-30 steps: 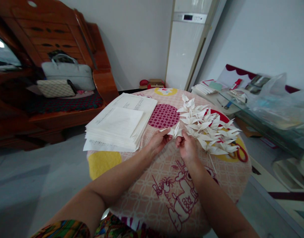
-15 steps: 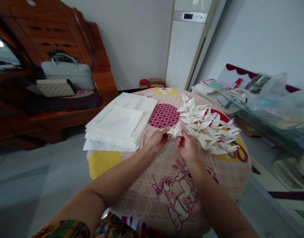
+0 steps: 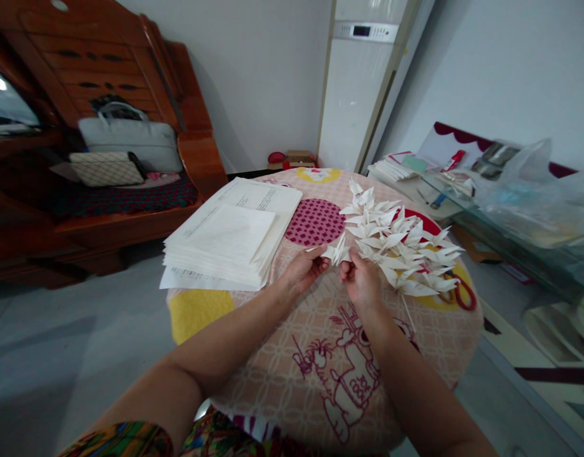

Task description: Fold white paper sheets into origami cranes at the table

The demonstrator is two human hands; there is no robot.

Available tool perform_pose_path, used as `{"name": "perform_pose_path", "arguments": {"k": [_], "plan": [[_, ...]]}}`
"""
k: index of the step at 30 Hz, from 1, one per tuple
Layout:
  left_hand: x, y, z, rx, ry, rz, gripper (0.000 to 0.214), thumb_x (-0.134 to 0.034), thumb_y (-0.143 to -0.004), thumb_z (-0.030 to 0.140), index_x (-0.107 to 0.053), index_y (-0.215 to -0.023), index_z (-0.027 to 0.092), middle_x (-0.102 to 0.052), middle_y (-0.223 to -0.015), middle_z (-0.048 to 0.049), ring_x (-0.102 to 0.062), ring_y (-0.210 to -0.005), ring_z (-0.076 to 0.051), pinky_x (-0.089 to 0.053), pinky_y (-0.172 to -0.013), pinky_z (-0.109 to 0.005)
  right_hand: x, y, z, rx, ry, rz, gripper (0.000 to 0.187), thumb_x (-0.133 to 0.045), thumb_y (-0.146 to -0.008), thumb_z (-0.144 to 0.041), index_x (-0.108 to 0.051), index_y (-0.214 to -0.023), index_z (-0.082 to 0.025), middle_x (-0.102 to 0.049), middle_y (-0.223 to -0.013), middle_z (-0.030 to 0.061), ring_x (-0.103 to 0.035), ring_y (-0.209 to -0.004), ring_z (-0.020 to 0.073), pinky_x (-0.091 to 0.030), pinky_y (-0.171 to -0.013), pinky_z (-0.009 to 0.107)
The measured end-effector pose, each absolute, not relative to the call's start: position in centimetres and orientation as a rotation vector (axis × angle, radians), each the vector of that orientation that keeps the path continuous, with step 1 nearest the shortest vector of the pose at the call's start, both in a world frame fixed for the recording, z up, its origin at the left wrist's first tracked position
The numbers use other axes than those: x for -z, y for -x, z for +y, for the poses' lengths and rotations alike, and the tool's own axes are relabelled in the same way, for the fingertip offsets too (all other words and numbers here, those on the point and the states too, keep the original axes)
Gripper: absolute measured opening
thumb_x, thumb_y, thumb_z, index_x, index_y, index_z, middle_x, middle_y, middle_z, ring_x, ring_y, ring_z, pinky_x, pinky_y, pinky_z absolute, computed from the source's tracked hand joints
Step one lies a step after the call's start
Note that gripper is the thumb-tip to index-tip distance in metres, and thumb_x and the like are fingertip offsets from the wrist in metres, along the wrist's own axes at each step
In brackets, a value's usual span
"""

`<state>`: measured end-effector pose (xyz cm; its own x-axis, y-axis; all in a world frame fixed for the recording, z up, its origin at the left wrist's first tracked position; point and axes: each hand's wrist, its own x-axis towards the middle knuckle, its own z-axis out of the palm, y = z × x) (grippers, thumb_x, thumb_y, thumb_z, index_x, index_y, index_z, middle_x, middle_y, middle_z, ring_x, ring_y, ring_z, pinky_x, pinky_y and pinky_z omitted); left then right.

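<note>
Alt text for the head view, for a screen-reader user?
The left hand and right hand pinch a small white folded paper crane between them above a round table covered in a pink patterned cloth. A pile of similar cranes lies just right of the hands; a stack of white sheets sits to their left.

Paper stack (image 3: 230, 238); grey bag (image 3: 130, 143); wooden bench (image 3: 82, 60).

The head camera is looking forward and down, sitting close over the left hand (image 3: 305, 270) and right hand (image 3: 363, 284). It is facing across the round table (image 3: 277, 362).
</note>
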<state>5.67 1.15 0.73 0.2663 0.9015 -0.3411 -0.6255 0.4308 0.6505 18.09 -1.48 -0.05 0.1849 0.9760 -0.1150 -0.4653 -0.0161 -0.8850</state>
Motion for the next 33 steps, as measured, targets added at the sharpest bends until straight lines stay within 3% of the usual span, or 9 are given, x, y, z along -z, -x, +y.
{"name": "perform_pose_path", "arguments": {"k": [11, 33], "plan": [[-0.22, -5.38, 1.07, -1.173, -0.685, 0.697, 0.027, -0.085, -0.067, 0.030, -0.066, -0.071, 0.011, -0.062, -0.063, 0.0007, -0.054, -0.053, -0.007, -0.044, -0.053, -0.018, -0.22, -18.38, -1.55, -1.252, 0.970, -0.678, 0.042, -0.070, -0.078, -0.050, -0.050, -0.055, -0.022, -0.046, -0.040, -0.0056, -0.039, -0.035, 0.0085, -0.030, -0.034, 0.023], [-0.56, -5.33, 0.89, -1.204, -0.768, 0.714, 0.031, -0.086, -0.066, 0.036, -0.065, -0.066, 0.013, -0.061, -0.062, 0.0002, -0.052, -0.054, -0.008, -0.042, -0.054, -0.020, -0.36, -18.19, -1.87, -1.209, 0.968, -0.741, 0.046, -0.069, -0.079, -0.052, -0.051, -0.050, -0.021, -0.046, -0.040, -0.0051, -0.038, -0.033, 0.0084, -0.029, -0.034, 0.024]]}}
